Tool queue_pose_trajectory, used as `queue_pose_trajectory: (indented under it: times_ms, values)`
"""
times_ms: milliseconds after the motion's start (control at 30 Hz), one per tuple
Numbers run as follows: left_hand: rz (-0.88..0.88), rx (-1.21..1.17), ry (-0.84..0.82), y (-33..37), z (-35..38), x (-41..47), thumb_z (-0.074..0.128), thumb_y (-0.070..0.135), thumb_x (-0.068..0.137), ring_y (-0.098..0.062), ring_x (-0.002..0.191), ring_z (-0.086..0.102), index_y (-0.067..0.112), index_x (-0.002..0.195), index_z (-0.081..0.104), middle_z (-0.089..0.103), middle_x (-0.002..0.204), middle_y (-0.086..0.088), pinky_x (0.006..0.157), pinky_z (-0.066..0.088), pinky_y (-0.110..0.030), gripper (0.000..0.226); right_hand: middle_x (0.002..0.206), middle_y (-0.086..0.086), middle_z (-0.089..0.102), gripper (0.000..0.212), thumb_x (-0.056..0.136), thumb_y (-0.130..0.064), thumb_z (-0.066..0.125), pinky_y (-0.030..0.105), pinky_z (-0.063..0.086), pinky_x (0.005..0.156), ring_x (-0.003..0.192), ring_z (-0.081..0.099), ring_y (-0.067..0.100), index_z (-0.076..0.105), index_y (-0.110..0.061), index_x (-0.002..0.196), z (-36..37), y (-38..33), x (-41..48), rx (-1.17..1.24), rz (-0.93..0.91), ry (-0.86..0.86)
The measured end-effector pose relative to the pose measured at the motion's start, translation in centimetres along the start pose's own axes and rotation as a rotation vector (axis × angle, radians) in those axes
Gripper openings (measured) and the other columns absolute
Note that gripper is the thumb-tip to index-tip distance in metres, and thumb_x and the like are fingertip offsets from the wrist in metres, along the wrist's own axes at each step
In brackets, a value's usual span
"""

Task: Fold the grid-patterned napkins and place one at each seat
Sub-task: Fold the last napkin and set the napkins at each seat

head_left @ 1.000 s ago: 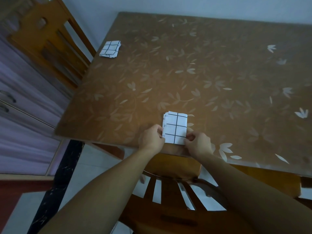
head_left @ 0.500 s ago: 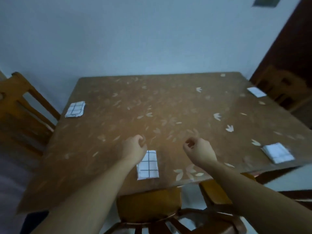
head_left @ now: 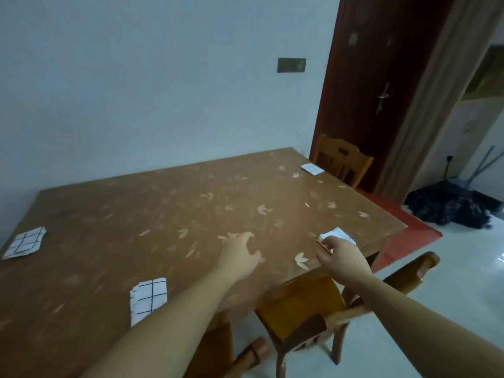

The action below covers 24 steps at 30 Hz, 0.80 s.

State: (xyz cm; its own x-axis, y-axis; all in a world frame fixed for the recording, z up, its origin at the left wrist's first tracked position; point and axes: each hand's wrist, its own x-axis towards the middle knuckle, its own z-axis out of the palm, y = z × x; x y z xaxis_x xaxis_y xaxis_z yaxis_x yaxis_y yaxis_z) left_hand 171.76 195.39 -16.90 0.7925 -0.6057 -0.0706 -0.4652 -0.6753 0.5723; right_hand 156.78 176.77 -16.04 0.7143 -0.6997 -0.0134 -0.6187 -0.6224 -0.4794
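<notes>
Several folded white napkins with a black grid lie on the brown leaf-patterned table. One napkin rests at the near edge beside my left forearm. Another napkin sits at the left edge, a third at the far right by a chair. A fourth napkin lies at the near right corner, partly hidden by my right hand, whose curled fingertips sit at its near edge. My left hand hovers over the table with fingers spread, holding nothing.
A wooden chair is tucked under the near edge below my arms, and another chair stands at the far right corner. A dark red door is behind it. A dark heap of cloth lies on the pale floor at right.
Both hands let go of the napkin at the near edge and lifted off. The view swung right. My right hand has reached to the napkin at the near right corner.
</notes>
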Motion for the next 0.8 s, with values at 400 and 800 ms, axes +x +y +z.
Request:
queue_pose_trajectory:
  times_ms: [400, 800]
  values:
    - [-0.064, -0.033, -0.034, 15.3, 13.4, 2.9, 0.059, 0.038, 0.091, -0.027, 0.13, 0.047, 0.023, 0.137, 0.051, 0.051, 0.141, -0.005, 0.105, 0.042, -0.038, 0.049, 0.121, 0.003, 0.066, 0.042, 0.09, -0.033, 0.057, 0.028, 0.046, 0.07, 0.086, 0.057, 0.015, 0.059, -0.017, 0.129, -6.6, 15.4, 5.5, 0.085, -0.037, -0.049]
    - [-0.303, -0.095, -0.073, 17.1, 20.7, 15.1, 0.055, 0.046, 0.088, -0.026, 0.12, 0.055, 0.026, 0.129, 0.057, 0.059, 0.13, -0.004, 0.1, 0.046, -0.038, 0.046, 0.117, 0.007, 0.067, 0.042, 0.09, -0.035, 0.057, 0.031, 0.047, 0.081, 0.103, 0.062, 0.023, 0.061, -0.012, 0.125, -4.9, 21.5, 20.5, 0.07, 0.004, -0.204]
